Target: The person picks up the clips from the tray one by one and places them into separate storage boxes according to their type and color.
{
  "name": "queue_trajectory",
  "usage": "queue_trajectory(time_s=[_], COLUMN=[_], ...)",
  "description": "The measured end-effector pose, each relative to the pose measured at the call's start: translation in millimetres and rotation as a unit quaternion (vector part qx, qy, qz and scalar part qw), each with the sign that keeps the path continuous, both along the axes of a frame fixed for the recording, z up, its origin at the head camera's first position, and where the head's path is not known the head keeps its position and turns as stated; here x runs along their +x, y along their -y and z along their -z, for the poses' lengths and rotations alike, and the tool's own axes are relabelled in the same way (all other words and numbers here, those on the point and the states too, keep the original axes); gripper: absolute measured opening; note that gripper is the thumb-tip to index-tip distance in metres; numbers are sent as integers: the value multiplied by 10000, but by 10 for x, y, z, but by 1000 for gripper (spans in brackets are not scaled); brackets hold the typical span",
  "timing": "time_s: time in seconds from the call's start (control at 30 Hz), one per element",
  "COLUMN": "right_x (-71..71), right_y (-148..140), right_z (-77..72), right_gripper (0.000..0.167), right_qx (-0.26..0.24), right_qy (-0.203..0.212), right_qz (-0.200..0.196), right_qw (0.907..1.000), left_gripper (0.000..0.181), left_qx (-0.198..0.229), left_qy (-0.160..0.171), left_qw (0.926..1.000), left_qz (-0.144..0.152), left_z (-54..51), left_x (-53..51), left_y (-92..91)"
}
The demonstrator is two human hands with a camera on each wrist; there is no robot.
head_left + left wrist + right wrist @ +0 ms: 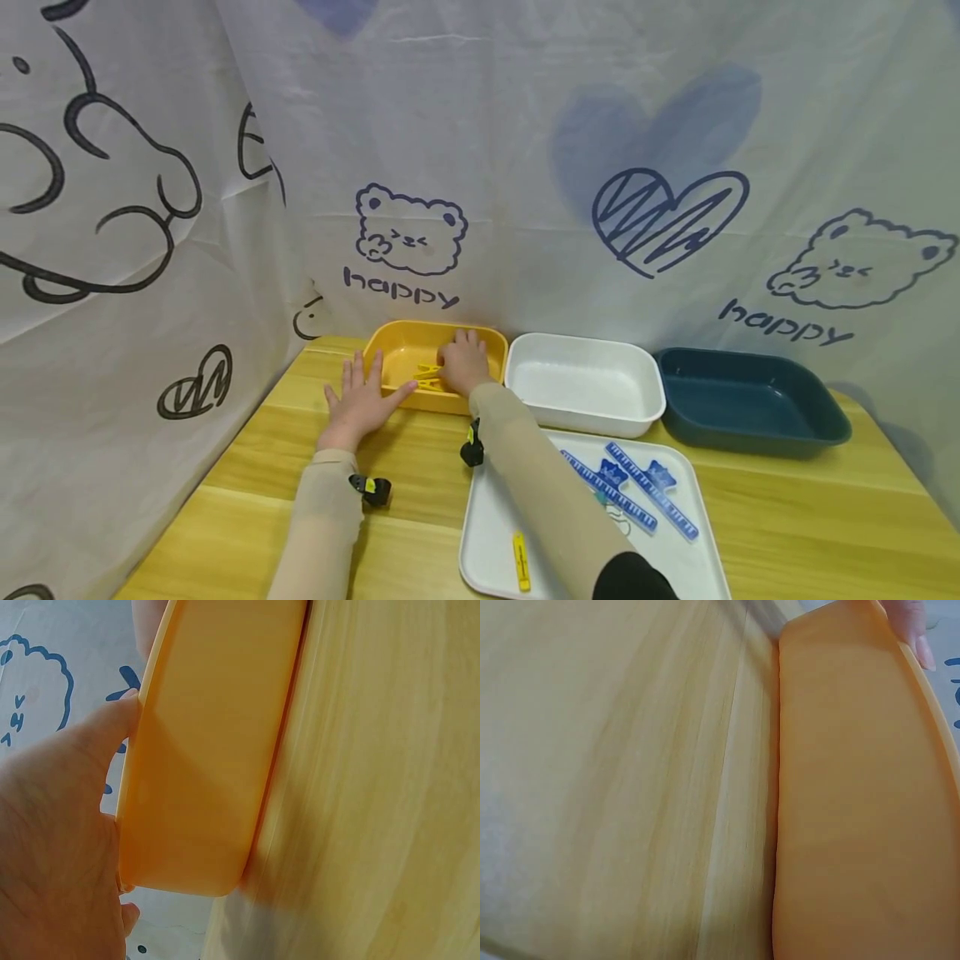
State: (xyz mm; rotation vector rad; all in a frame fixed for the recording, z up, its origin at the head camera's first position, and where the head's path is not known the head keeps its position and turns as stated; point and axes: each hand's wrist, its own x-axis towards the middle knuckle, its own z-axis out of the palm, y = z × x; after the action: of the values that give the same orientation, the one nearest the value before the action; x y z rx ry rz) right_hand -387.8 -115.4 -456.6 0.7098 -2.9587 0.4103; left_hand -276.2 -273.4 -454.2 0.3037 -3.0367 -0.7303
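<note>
Inside bin point(431, 402), clips point(429, 384): head view only

Left forearm point(322, 517), beige-sleeved, extends forward; left hand point(362, 408) back-up, fingers point(376, 369) splayed and straight, thumb point(401, 395) angled toward right hand point(465, 364). Right forearm point(536, 483), likewise sleeved, slants forward and leftward. Right hand reaches farther forward than the left, fingers close together, fingertips partly hidden, grip unreadable.
</note>
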Motion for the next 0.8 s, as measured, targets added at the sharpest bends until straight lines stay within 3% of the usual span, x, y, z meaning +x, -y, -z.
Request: queue_trajectory(time_s=[0.8], right_x=[-36], right_y=[4], right_z=[14], right_gripper=[14], right_qx=[217], right_qy=[-81], right_qz=[61], right_qw=[9997], left_gripper=[101], left_qx=[49], left_qy=[-69], left_qw=[10000], left_qz=[6], left_z=[-17], left_x=[13], left_y=[-11])
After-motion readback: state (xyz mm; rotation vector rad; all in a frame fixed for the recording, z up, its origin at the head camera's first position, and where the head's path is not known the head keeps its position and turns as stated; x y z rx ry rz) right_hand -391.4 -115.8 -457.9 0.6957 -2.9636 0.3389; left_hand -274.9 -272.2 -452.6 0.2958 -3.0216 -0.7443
